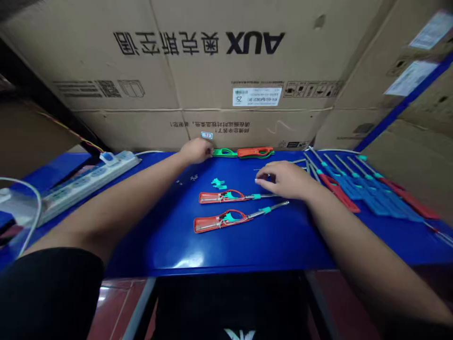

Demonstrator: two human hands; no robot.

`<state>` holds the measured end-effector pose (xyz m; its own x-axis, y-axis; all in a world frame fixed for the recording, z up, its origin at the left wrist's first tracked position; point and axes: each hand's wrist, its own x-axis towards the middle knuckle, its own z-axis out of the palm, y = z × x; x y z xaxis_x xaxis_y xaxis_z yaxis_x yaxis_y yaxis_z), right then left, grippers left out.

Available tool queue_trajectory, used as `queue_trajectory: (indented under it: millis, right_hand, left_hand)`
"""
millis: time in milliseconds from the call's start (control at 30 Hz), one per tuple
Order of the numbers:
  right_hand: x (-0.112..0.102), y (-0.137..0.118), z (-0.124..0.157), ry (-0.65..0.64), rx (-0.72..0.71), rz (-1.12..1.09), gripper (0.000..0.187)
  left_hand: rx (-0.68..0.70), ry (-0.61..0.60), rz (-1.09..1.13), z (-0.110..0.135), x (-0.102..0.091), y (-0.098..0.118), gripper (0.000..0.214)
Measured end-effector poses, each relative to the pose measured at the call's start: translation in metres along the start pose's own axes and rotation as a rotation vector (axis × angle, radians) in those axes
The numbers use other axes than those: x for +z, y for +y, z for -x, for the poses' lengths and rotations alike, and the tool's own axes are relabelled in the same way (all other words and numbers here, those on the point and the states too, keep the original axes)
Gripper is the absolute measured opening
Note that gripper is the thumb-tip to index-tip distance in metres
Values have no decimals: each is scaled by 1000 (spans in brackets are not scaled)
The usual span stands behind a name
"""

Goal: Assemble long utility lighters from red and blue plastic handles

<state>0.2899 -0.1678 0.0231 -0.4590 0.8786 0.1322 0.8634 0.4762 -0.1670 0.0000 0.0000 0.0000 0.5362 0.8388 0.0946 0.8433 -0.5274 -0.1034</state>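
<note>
Single head-worn view, close, forward and down over blue table (247, 252), cardboard (212, 71) beyond

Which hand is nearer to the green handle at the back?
Left. The left hand is at the left end of the green handle; the right hand is farther off, to its right and lower in view.

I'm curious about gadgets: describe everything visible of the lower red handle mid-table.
The red handle looks plastic: an open shell with a translucent compartment, a turquoise piece at its loop and a pale wire. A metal tube with a turquoise collar extends right, angled away. It lies on the blue table, nothing holding it.
</note>
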Motion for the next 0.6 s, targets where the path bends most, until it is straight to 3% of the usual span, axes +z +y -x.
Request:
queue_trajectory:
  millis: [233,367,467,600]
  right_hand:
    - [3,4,-5,21,4,24,28]
    - [6,19,-38,105,58,229,35]
    - [8,35,-69,46,57,375,37]
    - [14,50,-96,1,23,403,41]
  left_hand:
    - [48,3,9,-4,-4,-3,23]
    - [39,44,14,-5,-9,-7,41]
    - [41,32,23,-4,-10,-10,44]
    - [59,0,36,-3,-5,-15,43]
